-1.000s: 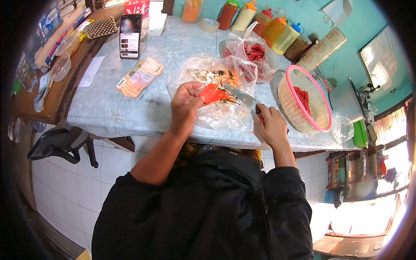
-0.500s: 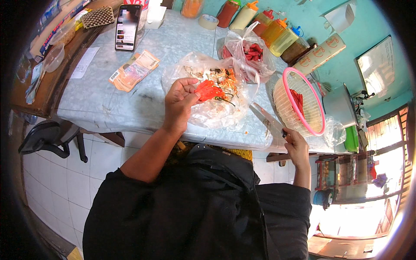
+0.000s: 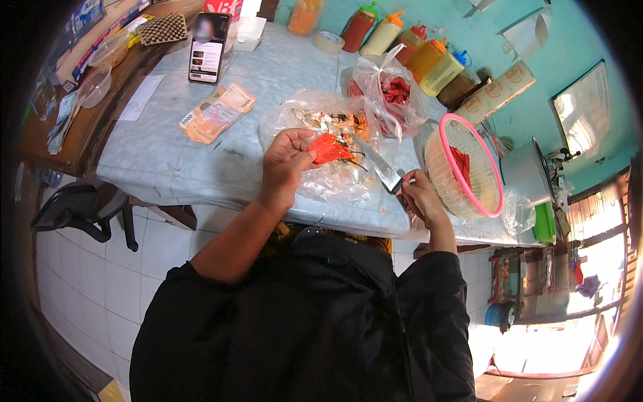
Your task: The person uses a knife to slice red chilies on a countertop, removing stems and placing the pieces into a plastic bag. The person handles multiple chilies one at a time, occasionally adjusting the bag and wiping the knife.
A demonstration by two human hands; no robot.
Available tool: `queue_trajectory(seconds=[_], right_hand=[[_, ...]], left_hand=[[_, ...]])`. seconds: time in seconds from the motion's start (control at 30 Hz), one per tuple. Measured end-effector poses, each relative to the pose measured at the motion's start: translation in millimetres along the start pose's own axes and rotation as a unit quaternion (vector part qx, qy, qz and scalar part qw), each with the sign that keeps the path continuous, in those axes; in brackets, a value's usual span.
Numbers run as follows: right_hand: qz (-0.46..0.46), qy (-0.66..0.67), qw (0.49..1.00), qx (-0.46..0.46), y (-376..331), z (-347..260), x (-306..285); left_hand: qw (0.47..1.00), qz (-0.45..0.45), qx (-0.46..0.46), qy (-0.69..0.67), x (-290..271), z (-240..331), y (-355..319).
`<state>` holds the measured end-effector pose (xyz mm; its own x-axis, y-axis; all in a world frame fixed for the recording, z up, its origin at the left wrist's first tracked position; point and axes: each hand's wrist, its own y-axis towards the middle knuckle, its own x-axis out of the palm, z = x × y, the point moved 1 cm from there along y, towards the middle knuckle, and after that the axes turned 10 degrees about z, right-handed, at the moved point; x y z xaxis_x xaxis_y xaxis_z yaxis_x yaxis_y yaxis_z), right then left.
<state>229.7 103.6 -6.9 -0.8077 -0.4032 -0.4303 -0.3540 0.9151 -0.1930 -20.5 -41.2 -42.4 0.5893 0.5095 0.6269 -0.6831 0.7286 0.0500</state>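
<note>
Between the fingertips of my left hand [image 3: 287, 164] is a red chili pepper [image 3: 329, 149], spread open, its dark stem pointing right. My right hand [image 3: 420, 194] is closed round the black handle of a knife [image 3: 379, 164]. The blade slants up and left, its tip close to the chili's right side. Beneath the chili lies a clear plastic bag [image 3: 284, 114] scattered with seeds, stems and orange-red scraps [image 3: 358, 122]. To the right, a cream basket with a pink rim [image 3: 499, 175] holds red chilies [image 3: 460, 165]. A tied-looking clear bag of red chilies [image 3: 395, 90] sits behind.
Banknotes [image 3: 218, 114] and a propped phone [image 3: 206, 50] are on the table's left side. Sauce bottles [image 3: 382, 33], a tape roll [image 3: 328, 43] and a cylindrical roll [image 3: 497, 92] line the wall. A metal pot [image 3: 526, 171] stands right of the basket. A black chair [image 3: 74, 211] is at left.
My right hand has moved left with the knife, bringing the blade from beside the basket to near the chili. My left hand keeps its hold on the chili. The view has shifted slightly.
</note>
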Motion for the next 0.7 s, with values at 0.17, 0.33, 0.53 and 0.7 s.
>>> queue_trajectory(seconds=[0.17, 0.33, 0.53, 0.7], right_hand=[[-0.015, -0.181, 0.983, -0.033, 7.9, 32.1, -35.2], [-0.018, -0.252, 0.967, 0.039, -17.3, 42.4, -69.3], [0.034, -0.137, 0.986, 0.093, -57.3, 65.9, -115.2], [0.142, -0.033, 0.984, 0.104, -104.2, 90.4, -133.7]], left_hand=[[1.0, -0.009, 0.002, 0.007, -2.4, -4.3, 1.0], [1.0, -0.02, 0.005, 0.007, -1.2, -5.6, 0.8], [1.0, -0.022, 0.021, 0.006, -1.2, -5.3, -1.0], [0.988, -0.048, 0.123, 0.076, 2.7, -1.6, -7.4]])
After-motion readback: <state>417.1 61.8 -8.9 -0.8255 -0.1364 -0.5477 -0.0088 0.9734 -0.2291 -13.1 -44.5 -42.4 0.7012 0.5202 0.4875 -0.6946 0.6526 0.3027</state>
